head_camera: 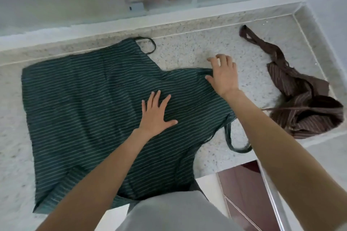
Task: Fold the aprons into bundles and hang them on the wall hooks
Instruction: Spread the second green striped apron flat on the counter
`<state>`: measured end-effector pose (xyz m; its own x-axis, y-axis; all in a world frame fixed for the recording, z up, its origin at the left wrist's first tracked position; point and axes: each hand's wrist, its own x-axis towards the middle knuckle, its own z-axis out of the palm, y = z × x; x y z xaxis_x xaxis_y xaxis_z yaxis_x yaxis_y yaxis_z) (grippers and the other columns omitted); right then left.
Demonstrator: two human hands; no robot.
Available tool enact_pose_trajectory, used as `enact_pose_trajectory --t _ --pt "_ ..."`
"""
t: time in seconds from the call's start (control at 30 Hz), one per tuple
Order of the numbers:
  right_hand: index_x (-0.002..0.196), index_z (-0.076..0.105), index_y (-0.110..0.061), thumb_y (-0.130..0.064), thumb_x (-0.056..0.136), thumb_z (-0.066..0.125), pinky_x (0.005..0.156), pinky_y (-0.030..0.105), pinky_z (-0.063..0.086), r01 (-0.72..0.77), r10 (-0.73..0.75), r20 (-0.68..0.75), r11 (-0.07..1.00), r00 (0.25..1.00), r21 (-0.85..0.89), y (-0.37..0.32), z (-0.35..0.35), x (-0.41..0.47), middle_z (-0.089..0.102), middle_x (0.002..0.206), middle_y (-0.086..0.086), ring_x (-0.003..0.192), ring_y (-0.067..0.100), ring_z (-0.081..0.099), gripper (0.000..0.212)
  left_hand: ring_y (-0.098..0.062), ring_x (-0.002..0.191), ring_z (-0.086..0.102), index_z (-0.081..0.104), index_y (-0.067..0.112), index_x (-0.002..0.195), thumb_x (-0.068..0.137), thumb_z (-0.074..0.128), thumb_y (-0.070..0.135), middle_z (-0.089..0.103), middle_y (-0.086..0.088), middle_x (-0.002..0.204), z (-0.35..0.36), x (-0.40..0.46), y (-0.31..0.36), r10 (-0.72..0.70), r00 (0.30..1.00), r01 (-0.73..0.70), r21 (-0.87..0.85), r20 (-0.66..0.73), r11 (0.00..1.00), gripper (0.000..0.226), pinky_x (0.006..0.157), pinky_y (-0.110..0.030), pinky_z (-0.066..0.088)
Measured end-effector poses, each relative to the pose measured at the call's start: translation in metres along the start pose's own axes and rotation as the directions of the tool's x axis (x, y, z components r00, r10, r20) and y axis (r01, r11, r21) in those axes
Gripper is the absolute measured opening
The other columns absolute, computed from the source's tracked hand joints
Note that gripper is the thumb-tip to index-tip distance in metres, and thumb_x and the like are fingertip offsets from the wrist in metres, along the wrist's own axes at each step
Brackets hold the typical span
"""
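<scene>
Head view: a green striped apron (90, 99) lies spread flat on a speckled stone worktop (187, 52), its near edge hanging over the front lip toward the person's body. The left hand (156, 114) presses palm-down on the cloth with fingers straight and spread, pinning the middle of the apron. The right hand (223, 75), just beyond and to the right of the left, rests at the apron's narrow bib corner; its fingers are loosely bent and its thumb touches the fabric edge, gripping nothing that can be seen. The two hands are apart, with a stretch of striped cloth between them.

The cloth looks thin, light and limp, likely to slide on the smooth stone and to crease wherever it is pushed. It would be best taken by a corner or hem, with the other hand holding the body down. A strap loop (148, 45) lies beyond the left hand; another strap (232, 142) trails near the right forearm.

Well to the right of the right hand sits a brown striped apron (304, 110), crumpled in a heap and not yet folded.
</scene>
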<state>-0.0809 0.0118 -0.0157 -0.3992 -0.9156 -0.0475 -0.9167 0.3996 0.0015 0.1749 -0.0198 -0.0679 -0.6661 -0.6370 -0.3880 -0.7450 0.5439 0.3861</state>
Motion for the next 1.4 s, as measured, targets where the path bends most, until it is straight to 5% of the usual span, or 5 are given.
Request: enact_pose_trajectory --t 0.2,0.7,1.0,1.23,1.4 --pt "0.107 0.063 -0.007 -0.02 0.078 0.073 0.084 0.043 0.049 0.341 -0.339 -0.037 0.936 0.94 0.087 0.015 0.044 -0.039 0.057 0.113 0.017 0.099 0.035 0.054 0.033 -0.026 0.14 -0.026 -0.008 0.038 0.147 0.07 0.061 0.069 -0.026 -0.003 0.153 0.016 0.004 0.008 -0.103 0.988 0.093 0.09 0.113 0.992 0.108 0.108 -0.062 -0.01" --pt "0.15 0.01 -0.021 -0.077 0.071 0.051 0.109 0.044 0.02 0.284 -0.286 0.398 0.957 0.872 0.066 0.049 0.053 0.014 0.02 0.148 0.008 0.133 0.033 0.021 0.105 -0.017 0.136 -0.033 -0.003 0.047 0.143 0.06 0.075 0.062 -0.03 0.009 0.151 0.019 -0.011 -0.011 -0.127 0.978 0.116 0.075 0.165 0.99 0.115 0.103 -0.065 -0.013" --pt "0.114 0.061 -0.013 -0.025 0.088 0.062 0.086 0.043 0.047 0.472 -0.469 -0.106 0.798 0.877 0.375 -0.01 0.044 -0.082 0.061 0.109 0.007 0.104 0.03 0.052 0.03 -0.01 0.136 0.026 0.049 0.025 0.131 0.089 0.054 0.041 0.042 0.004 0.141 0.017 -0.047 -0.012 -0.01 0.978 -0.046 -0.262 -0.207 0.964 0.045 0.114 -0.038 0.022" --pt "0.108 0.063 -0.017 -0.021 0.089 0.059 0.085 0.035 0.045 0.637 -0.832 0.111 0.495 0.544 0.591 -0.098 0.051 -0.183 0.061 0.1 0.002 0.095 0.021 0.053 0.019 -0.003 0.092 0.059 0.061 0.023 0.106 0.09 0.057 0.03 0.063 0.011 0.099 0.039 -0.174 -0.057 -0.082 0.992 0.054 -0.278 -0.092 0.959 0.018 0.086 -0.034 0.051" --pt "0.103 0.066 -0.021 -0.034 0.077 0.071 0.09 0.047 0.044 0.655 -0.742 0.173 0.657 0.647 0.373 -0.13 0.066 -0.222 0.063 0.098 0.002 0.092 0.028 0.06 0.029 -0.01 0.104 0.049 0.06 0.034 0.101 0.078 0.047 0.065 0.058 0.012 0.107 0.057 -0.233 -0.111 0.107 0.994 -0.107 -0.005 0.018 0.994 0.04 0.099 -0.031 0.032"
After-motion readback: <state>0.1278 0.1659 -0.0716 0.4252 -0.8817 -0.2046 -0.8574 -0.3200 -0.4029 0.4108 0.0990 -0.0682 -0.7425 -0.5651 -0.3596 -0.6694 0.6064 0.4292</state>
